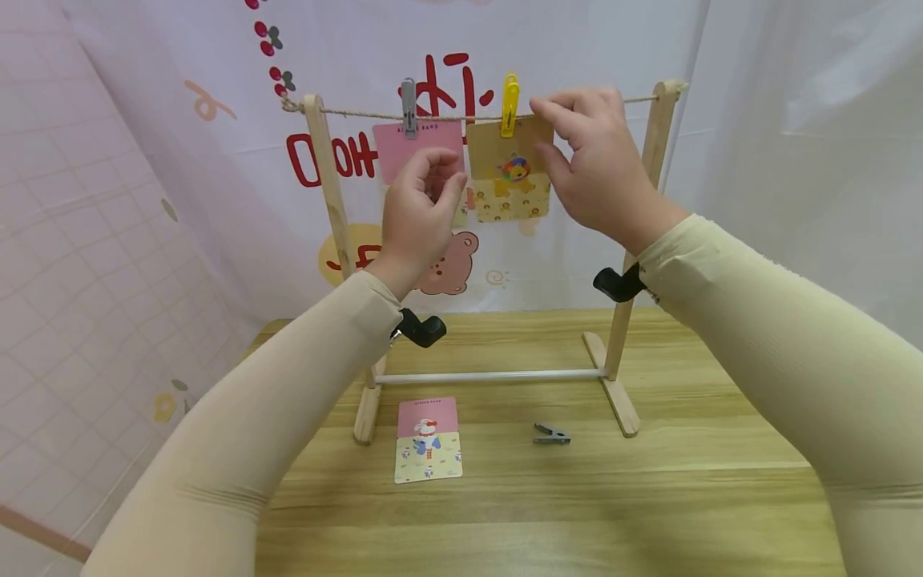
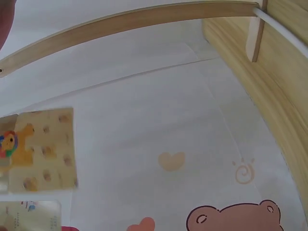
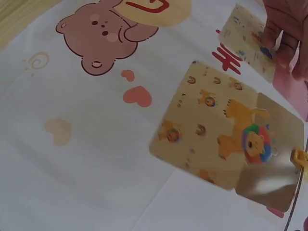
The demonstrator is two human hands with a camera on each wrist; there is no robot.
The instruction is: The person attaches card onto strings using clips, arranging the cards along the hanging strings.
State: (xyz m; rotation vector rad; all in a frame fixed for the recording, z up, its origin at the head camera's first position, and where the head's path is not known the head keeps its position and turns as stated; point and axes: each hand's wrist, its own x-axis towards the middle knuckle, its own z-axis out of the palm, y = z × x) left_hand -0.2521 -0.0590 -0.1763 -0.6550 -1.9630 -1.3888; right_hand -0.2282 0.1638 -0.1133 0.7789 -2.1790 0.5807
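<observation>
A brown-and-yellow lion card (image 1: 513, 191) hangs from the rope, held by a yellow clothespin (image 1: 509, 104). My right hand (image 1: 598, 156) is at this card's upper right edge, thumb and fingers apart; whether they touch it I cannot tell. To its left hangs a pink card (image 1: 389, 148) under a grey clothespin (image 1: 409, 108). In front of that card is my left hand (image 1: 424, 212), fingers loosely curved with nothing visible between them. The right wrist view shows the lion card (image 3: 211, 125) close up, with the left hand (image 3: 288, 36) beyond it.
A wooden stand (image 1: 333, 192) carries the rope (image 1: 346, 112), with a white bar (image 1: 490, 376) low between its feet. On the table (image 1: 505, 521) lie a pink-and-yellow rabbit card (image 1: 429, 441) and another grey clothespin (image 1: 551, 434). A printed white cloth (image 1: 562, 272) hangs behind.
</observation>
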